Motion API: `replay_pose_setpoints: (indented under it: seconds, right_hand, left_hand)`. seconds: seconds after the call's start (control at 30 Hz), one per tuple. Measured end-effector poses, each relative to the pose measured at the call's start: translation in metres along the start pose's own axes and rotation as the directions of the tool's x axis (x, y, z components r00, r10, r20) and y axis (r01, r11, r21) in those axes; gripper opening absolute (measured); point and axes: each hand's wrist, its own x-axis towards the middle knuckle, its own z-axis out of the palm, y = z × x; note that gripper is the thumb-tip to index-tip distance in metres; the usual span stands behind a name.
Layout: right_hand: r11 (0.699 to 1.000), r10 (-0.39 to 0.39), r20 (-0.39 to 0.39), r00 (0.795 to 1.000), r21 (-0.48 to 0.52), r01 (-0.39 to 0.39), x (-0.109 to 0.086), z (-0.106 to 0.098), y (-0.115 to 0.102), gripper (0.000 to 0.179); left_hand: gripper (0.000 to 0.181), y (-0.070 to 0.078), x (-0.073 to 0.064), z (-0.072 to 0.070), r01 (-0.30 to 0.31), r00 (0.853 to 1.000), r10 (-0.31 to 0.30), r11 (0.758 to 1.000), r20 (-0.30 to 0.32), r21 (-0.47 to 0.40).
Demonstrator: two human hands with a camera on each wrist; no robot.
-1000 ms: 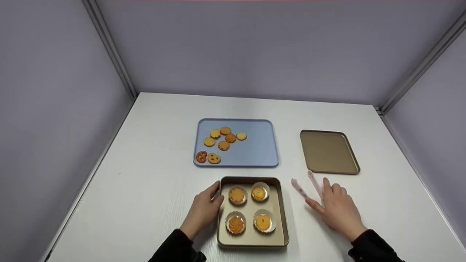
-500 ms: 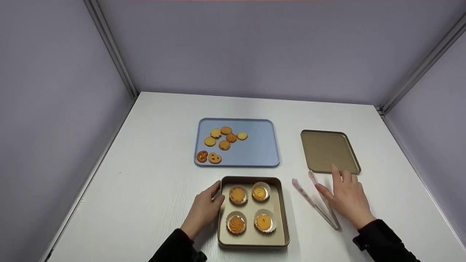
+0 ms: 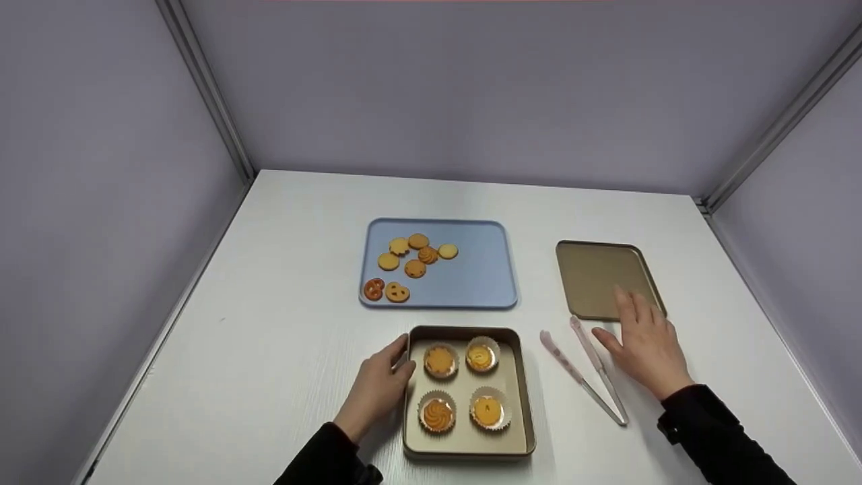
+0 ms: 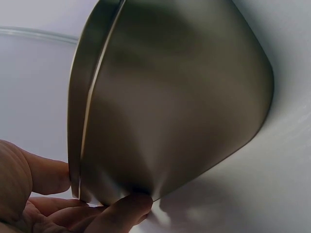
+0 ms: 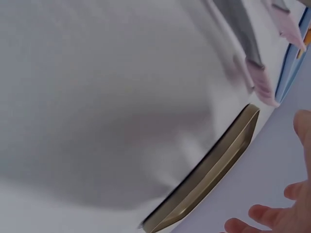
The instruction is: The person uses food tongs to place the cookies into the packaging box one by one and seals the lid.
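Note:
My left hand (image 3: pixel 376 389) grips the left wall of a deep gold baking tin (image 3: pixel 463 442), thumb over the rim and fingers outside. The left wrist view shows the tin's outer wall (image 4: pixel 170 97) between thumb and fingers. Inside stand several paper cups with cookies, one a swirl cookie (image 3: pixel 438 416). My right hand (image 3: pixel 646 350) is empty, fingers spread and fairly straight, its fingertips overlapping the front edge of a shallow gold lid (image 3: pixel 599 276). Left of that hand lies a pair of tongs (image 3: pixel 566 364) with pink tips, spread apart on the table.
A blue tray (image 3: pixel 478 263) lies behind the tin, with several loose cookies on its left half, including a pretzel-shaped one (image 3: pixel 374 289). Grey walls (image 3: pixel 444 94) enclose the white table (image 3: pixel 269 269) at the back and sides.
My right hand has moved away from beside the tongs, forward and to the right, to the lid's front edge. The tongs stay on the table. My left hand keeps its grip on the tin.

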Motion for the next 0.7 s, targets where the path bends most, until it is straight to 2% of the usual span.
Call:
replay_pose_setpoints:
  seconds: [0.4,0.7]
  right_hand:
    - [1.0,0.004,0.109,0.994,-0.023,-0.002,0.005,0.012,0.021,0.084]
    - [0.998,0.057,0.278,0.959,-0.037,-0.048,0.005,0.016,0.03,0.084]
  left_hand:
    - [0.053,-0.002,-0.001,0.001,-0.015,1.0,0.015,1.0,-0.01,0.012]
    - [0.053,-0.001,0.0,0.0,-0.018,1.0,0.018,1.0,-0.008,0.011]
